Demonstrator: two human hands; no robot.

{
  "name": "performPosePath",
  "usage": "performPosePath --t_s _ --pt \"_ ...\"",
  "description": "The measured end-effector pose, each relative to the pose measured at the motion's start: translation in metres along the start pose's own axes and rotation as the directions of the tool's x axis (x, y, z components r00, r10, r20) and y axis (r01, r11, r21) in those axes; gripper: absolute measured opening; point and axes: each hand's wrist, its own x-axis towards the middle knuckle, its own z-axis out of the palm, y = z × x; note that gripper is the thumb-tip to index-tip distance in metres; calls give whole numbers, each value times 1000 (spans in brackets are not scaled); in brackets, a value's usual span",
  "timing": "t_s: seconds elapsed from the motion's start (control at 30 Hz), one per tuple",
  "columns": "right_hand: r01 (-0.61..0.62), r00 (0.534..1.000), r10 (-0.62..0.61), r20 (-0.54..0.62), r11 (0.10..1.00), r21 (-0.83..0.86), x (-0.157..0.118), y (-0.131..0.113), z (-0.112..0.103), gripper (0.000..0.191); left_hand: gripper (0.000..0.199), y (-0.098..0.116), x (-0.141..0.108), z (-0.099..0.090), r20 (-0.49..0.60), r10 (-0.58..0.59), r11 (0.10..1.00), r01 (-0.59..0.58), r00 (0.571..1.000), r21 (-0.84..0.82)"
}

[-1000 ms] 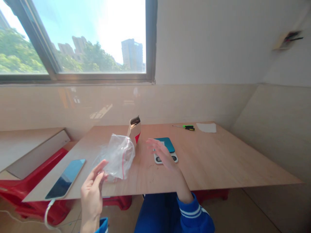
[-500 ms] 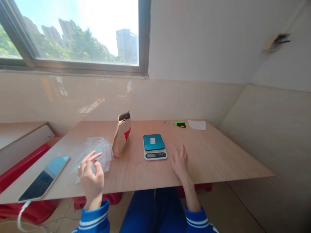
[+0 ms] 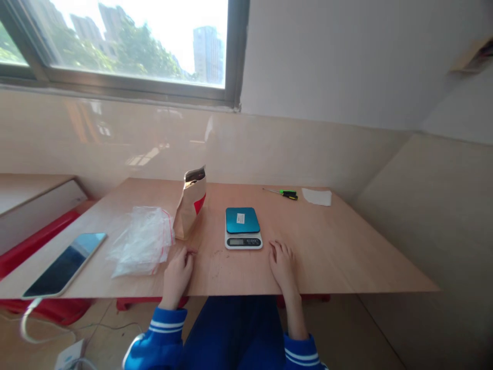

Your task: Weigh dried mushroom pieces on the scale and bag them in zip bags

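Note:
My left hand [image 3: 179, 271] rests on the table near its front edge, its fingers loosely bent and partly hidden, with nothing visible in it. Just beyond it stands an upright brown paper bag [image 3: 188, 209], open at the top, with a red patch. To its left lie clear plastic zip bags [image 3: 140, 241] in a flat pile. A kitchen scale [image 3: 243, 228] with a blue top plate and a white sticker sits in front of me. Lying open on the wood right of the scale, my right hand [image 3: 283, 263] holds nothing.
A phone [image 3: 65, 267] lies at the table's left, with a white cable [image 3: 29, 321] hanging off the front edge. Toward the back right are screwdrivers [image 3: 287, 194] with green and yellow-black handles and a white paper piece [image 3: 317, 197]. Red stools [image 3: 57, 311] stand below.
My left hand has moved right, off the plastic bags, and come down on the table before the paper bag. The right hand's fingers have settled flatter. The view has shifted slightly.

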Motion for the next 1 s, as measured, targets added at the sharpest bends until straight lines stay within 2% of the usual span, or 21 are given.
performPosePath --t_s 1.0 --pt "23 1000 -23 -11 1000 1 -1 2 2 35 24 5 -6 -1 36 70 995 -72 997 70"
